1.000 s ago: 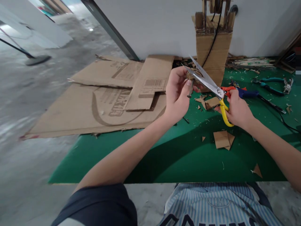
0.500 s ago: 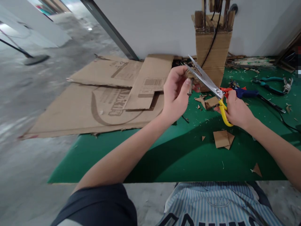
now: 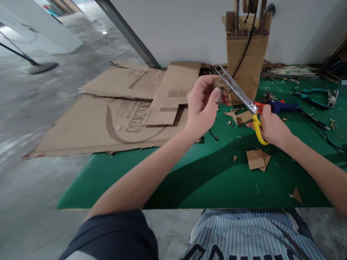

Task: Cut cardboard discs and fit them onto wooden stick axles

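Scissors with silver blades and yellow handles are in my right hand, fingers wrapped through the loops. Their blades stand slightly apart and point up and left. My left hand pinches a small round brown cardboard piece above the table. A metal bolt or nail with a flat round head sticks out of this piece toward me. The scissor blades lie across or just against the piece's right edge; I cannot tell exactly where they touch. My left fingertips are partly hidden behind it.
Large cardboard sheets cover the green table at left. A cardboard tower with a black cable stands behind my hands. At right lie a blue hot glue gun, teal-handled pliers and cardboard squares. Small scraps are scattered around.
My left hand has turned the cardboard piece slightly, and the bolt's head has shifted up a little. The scissor blades have drawn closer together.
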`<state>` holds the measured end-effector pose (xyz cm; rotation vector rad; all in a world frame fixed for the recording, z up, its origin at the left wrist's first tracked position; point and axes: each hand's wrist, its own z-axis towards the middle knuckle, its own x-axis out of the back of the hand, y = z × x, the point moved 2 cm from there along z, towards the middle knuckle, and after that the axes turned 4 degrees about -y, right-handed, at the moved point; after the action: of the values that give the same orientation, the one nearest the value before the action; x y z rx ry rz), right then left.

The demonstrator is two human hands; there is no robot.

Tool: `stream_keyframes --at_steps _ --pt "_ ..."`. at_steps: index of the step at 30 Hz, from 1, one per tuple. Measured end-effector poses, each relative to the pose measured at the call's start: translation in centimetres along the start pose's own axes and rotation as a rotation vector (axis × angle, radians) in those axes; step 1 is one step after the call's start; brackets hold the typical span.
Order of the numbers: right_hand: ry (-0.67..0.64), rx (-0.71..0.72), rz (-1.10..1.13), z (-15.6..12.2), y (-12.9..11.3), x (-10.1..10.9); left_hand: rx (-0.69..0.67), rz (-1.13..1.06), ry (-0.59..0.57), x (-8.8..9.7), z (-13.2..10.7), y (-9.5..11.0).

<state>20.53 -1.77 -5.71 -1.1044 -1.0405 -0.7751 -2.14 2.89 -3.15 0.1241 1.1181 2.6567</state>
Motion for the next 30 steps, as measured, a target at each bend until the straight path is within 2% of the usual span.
stream_keyframes --at_steps 5,11,15,20,24,30 --pt "0.002 -0.005 0.028 0.01 0.32 0.03 -0.025 0.012 -0.021 0.23 0.36 0.00" --pt "-0.023 0.010 0.122 -0.10 0.24 -0.13 0.014 -0.021 0.004 0.00 0.29 0.05" --pt "-0.064 0.014 0.170 -0.31 0.04 0.01 -0.003 -0.002 -0.055 -0.36 0.16 0.27" --pt "-0.077 0.005 0.233 -0.57 -0.32 -0.14 0.075 -0.010 -0.056 -0.45 0.00 0.37" --pt "-0.060 -0.007 0.210 -0.50 -0.22 -0.32 0.106 -0.059 -0.042 -0.18 0.07 0.32" --pt "-0.037 -0.040 0.204 -0.23 0.10 -0.13 0.093 0.025 -0.052 0.19 0.52 0.52"
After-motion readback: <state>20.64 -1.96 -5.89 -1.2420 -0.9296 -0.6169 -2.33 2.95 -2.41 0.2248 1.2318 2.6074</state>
